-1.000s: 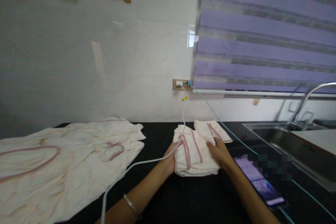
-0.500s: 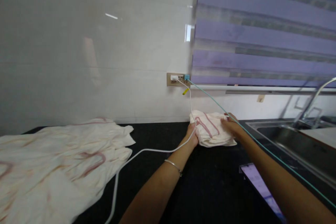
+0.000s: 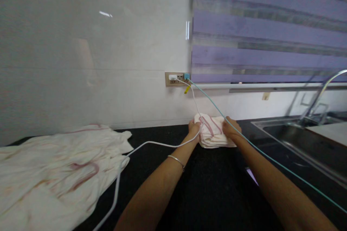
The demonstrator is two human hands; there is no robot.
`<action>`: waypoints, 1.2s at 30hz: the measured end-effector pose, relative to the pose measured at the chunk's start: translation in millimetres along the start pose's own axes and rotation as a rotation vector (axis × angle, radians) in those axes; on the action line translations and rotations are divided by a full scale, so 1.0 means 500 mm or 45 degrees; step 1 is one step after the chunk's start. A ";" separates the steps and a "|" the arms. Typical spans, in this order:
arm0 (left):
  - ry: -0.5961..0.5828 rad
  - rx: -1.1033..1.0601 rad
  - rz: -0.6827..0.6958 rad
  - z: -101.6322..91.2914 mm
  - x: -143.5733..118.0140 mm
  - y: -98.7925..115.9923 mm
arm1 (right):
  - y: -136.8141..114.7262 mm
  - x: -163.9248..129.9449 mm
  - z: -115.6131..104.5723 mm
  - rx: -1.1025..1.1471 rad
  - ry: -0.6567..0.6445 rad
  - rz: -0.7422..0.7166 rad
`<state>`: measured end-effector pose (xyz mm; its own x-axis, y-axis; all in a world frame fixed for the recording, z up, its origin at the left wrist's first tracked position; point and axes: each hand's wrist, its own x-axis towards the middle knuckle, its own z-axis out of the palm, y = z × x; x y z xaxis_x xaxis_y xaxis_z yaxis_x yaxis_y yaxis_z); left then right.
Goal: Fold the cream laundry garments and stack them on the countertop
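Note:
A stack of folded white cloths point(image 3: 214, 133) with pinkish stripes lies on the black countertop point(image 3: 208, 187) near the wall. My left hand point(image 3: 194, 130) grips its left side, thumb on top and the other fingers mostly hidden. On the right edge, my right hand point(image 3: 231, 126) is closed over the cloths, its fingertips partly out of sight. A white cable point(image 3: 159, 144) passes over my left hand and the stack's left corner. The teal cable point(image 3: 260, 149) runs across in front of my right hand and forearm.
Loose, rumpled white cloths point(image 3: 54, 173) with pink stripes spread over the counter's left side. A wall socket point(image 3: 177, 78) holds both cables' plugs. To the right are a steel sink point(image 3: 287, 133) and faucet point(image 3: 322, 90). A phone point(image 3: 252, 176) lies partly under my right forearm.
My right hand has moved in against the stack's right edge, and the stack looks narrower and squarer. My right forearm now covers most of the phone. The view has shifted slightly.

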<state>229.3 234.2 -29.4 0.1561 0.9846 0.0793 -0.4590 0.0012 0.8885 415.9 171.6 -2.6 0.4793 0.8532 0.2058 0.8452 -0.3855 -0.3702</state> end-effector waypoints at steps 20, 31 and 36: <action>-0.092 1.109 0.197 -0.301 -0.361 0.216 | -0.312 -0.397 0.102 0.655 0.354 -0.696; -0.283 1.350 0.260 -0.354 -0.430 0.219 | -0.314 -0.464 0.103 0.457 -0.096 -1.025; -0.257 1.452 0.181 -0.346 -0.432 0.222 | -0.303 -0.438 0.109 0.325 -0.135 -1.005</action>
<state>-6.7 52.0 -26.4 0.3495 0.9175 0.1900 0.5529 -0.3657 0.7487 170.0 62.3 -41.0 -0.2670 0.8726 0.4089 0.8377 0.4199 -0.3492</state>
